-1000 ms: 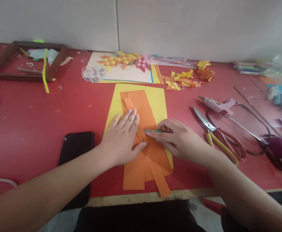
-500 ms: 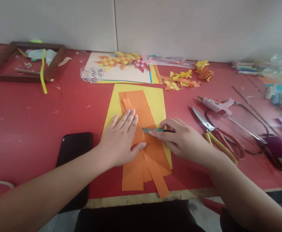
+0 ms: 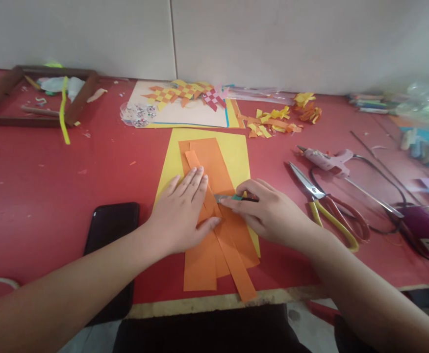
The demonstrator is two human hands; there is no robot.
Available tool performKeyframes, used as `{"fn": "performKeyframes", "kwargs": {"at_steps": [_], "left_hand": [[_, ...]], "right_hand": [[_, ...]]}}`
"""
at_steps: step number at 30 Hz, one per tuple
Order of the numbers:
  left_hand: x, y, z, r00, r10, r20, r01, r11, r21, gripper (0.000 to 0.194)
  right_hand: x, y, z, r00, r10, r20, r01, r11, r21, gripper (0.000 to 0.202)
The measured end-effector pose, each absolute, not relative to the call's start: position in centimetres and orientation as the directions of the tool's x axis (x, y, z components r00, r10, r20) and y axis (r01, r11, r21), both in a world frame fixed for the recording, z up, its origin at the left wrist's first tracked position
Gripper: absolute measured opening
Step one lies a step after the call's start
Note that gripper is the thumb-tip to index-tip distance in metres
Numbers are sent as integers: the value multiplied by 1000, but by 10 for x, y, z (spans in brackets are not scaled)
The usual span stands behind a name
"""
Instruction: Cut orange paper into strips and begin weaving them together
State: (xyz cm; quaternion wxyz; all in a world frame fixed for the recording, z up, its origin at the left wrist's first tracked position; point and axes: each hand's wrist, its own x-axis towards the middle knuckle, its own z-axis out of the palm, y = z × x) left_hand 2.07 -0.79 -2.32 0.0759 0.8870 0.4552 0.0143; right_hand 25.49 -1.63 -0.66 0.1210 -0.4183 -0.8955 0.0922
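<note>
My left hand [image 3: 179, 213] lies flat with fingers stretched out, pressing on a narrow orange paper strip [image 3: 238, 267] and the orange sheets under it. In my right hand [image 3: 273, 211] is a craft knife [image 3: 238, 197] with a green part on its handle. Its blade touches the right edge of the strip, just beside my left hand. The strip slants across overlapping orange paper sheets [image 3: 209, 152]. Beneath them a yellow sheet [image 3: 238, 152] rests on the red tabletop. My left palm covers part of the orange paper.
A black phone [image 3: 113, 225] lies left of the papers. On the right are scissors [image 3: 315, 191], a pink glue gun [image 3: 330, 162] and a purple power strip [image 3: 425, 230]. Woven paper fish [image 3: 185, 90], paper scraps [image 3: 273, 120] and a brown frame [image 3: 15, 120] sit toward the wall.
My right hand has shifted slightly left with the craft knife, toward my left hand. My left hand stays pressed on the paper. The whole view has moved a little.
</note>
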Motion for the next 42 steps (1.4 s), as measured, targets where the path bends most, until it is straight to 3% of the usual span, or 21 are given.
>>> {"fn": "performKeyframes", "kwargs": {"at_steps": [4,12,21,26,32,37,42], "left_hand": [[19,-7,-22,599,800,37,779,-593,206,84],[14,-3,-17,482,827,291,755,-560,342,60],[15,6,-15,395,833,388,565,-553,613,30],[12,5,-14,467,804,369,597,-594,539,31],[11,8,-14,642,655,398,489,-750,446,45],[11,9,-14,683,615,395,440,-777,450,26],[8,7,-14,623,659,421,471,-746,471,26]], "right_hand": [[258,-17,-7,-638,757,142,717,651,-249,39],[267,-19,-6,-690,700,185,660,713,-235,40],[268,-23,-1,-736,643,214,601,765,-231,45],[269,-23,-1,-711,673,204,622,737,-264,42],[273,-23,3,-689,698,195,612,704,-360,39],[276,-20,9,-720,671,175,564,714,-414,41],[278,-20,11,-727,659,191,536,719,-442,39]]}}
